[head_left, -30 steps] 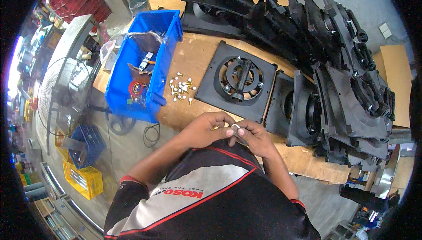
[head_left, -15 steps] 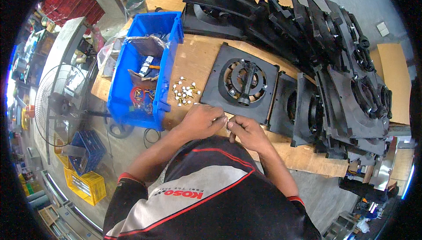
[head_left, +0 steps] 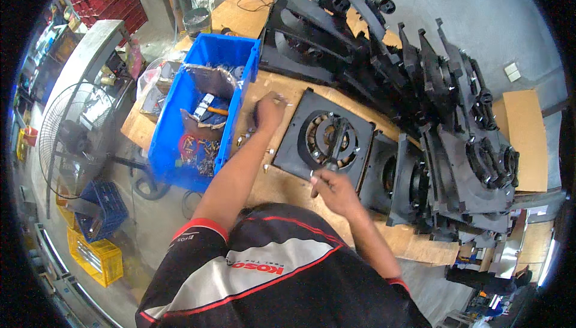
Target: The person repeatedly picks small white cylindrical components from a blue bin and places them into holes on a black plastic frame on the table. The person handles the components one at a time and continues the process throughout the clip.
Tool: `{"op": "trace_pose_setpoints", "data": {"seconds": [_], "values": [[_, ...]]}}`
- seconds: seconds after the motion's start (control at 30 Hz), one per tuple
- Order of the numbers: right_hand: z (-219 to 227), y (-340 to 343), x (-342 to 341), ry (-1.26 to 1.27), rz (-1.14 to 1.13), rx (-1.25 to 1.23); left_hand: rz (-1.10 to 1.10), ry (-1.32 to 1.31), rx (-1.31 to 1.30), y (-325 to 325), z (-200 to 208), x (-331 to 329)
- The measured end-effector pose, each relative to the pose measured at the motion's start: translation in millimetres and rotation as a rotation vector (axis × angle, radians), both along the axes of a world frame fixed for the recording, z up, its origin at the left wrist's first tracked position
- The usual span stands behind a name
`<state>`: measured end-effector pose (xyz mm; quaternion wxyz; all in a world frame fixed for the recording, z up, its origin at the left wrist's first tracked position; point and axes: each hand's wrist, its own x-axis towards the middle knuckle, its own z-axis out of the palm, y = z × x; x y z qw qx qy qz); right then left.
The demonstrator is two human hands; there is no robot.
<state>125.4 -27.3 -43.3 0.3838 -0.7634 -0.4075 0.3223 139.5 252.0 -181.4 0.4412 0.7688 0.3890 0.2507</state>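
- Left hand [head_left: 268,111] pinches small screws [head_left: 252,139] scattered on the wooden bench [head_left: 282,184], just beside the blue bin [head_left: 180,166].
- Right hand [head_left: 333,189] grips a screwdriver [head_left: 327,166] over the black square fan frame [head_left: 324,139].
- The screws look light and slippery, best taken by fingertips.

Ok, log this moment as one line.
left hand: over loose screws beside blue bin | right hand: holds small tool at black fan frame | wooden bench

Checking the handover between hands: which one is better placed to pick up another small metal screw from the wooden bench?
Left. The left hand already hovers over the scattered small metal screws beside the blue plastic bin; the right hand holds a tool at the square black fan frame.
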Motion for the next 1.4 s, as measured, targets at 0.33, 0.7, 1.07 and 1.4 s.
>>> {"op": "trace_pose_setpoints", "data": {"seconds": [0.33, 0.7, 1.07, 1.4], "values": [[-32, -35, -7, 0.183, -0.158, -0.098, -0.023, -0.06, -0.122, -13, -85, -41], [-24, -3, -10, 0.125, -0.006, -0.106, -0.125, -0.116, -0.436, -21, 21, -82], [8, 0, -6, -0.109, -0.024, 0.146, -0.512, -0.086, -0.705, -80, 140, -132], [45, 4, -17, -0.241, 0.063, 0.219, -0.675, -0.489, -0.958, -111, 155, -165]]}}
